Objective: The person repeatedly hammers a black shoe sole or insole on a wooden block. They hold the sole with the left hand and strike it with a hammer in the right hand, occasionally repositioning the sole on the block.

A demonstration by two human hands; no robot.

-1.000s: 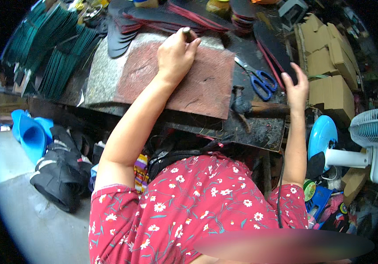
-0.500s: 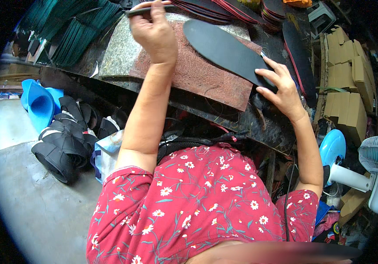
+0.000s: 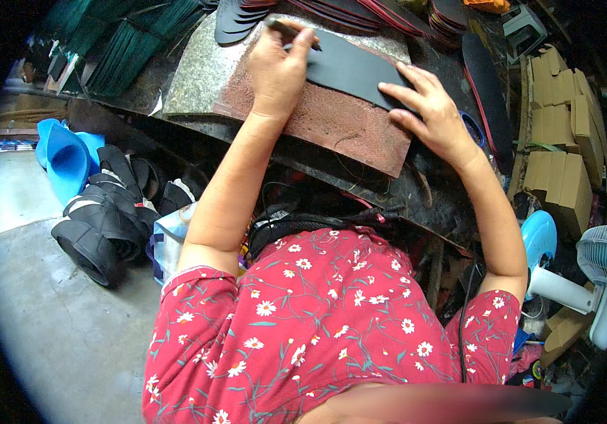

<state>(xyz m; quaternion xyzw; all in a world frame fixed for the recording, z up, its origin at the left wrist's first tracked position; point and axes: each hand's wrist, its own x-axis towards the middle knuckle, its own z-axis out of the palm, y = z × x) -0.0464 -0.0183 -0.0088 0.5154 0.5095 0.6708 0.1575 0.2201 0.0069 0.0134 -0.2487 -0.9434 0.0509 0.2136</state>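
Observation:
A black shoe-sole piece [image 3: 356, 67] lies flat on a rough reddish-brown board [image 3: 324, 124]. My left hand [image 3: 277, 79] is closed round a black pen [image 3: 283, 28], with its fingertips over the far left end of the sole; the hand hides that end. My right hand [image 3: 434, 113] rests on the near right end of the sole, fingers spread and pressing lightly from above. Beyond the left hand, a fanned stack of black soles [image 3: 236, 20] sits on the grey speckled slab [image 3: 197, 81].
More black soles with red edges [image 3: 360, 15] line the bench's back. Bundled dark green strips [image 3: 130, 53] lie at left. Cardboard boxes [image 3: 557, 127] and a white fan [image 3: 596, 254] stand at right. Black shoe parts [image 3: 102, 233] and a blue piece [image 3: 63, 159] are at left.
My left hand has come nearer and to the right, onto the sole's far end. The right hand has shifted slightly left. A fanned stack of soles now shows beyond the left hand.

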